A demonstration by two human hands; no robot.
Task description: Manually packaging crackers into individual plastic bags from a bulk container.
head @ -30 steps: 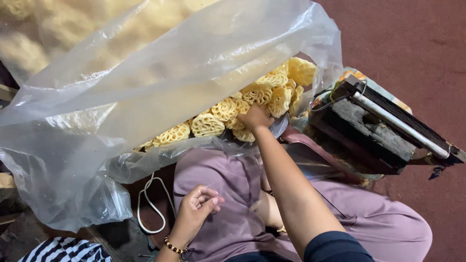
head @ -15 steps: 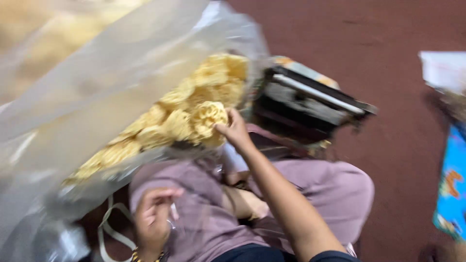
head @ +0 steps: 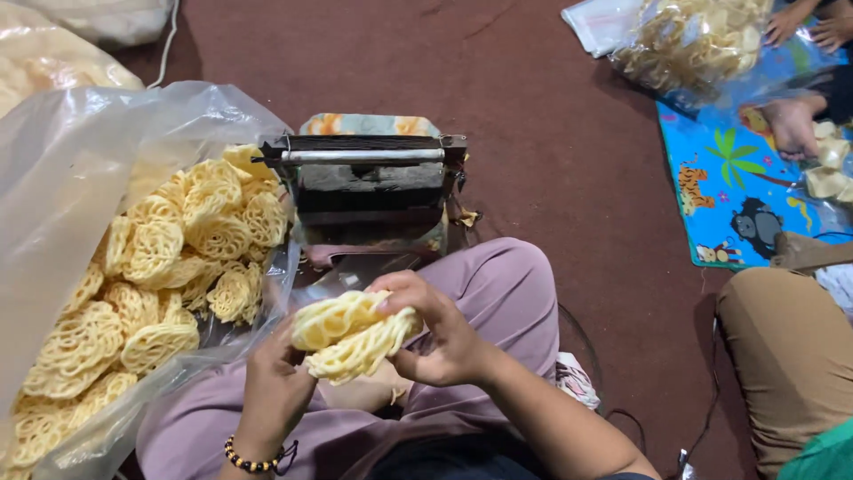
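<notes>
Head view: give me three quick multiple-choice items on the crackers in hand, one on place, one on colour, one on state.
1. Where does the big clear bag of crackers lie?
A. At the person's left
B. On the blue play mat
C. On top of the sealing machine

2. What colour is the floor?
A. Green
B. Dark red-brown
C. White

3. How is the stack of lattice crackers held?
A. Lying loose on the floor
B. Pinched in the left hand alone
C. Between both hands

Answers:
1. A: the bag fills the left side, beside the left hand, apart from the blue mat and next to the machine.
2. B: bare floor shows dark red-brown all round.
3. C: the right hand wraps the stack from the right while the left hand props it from below.
</notes>
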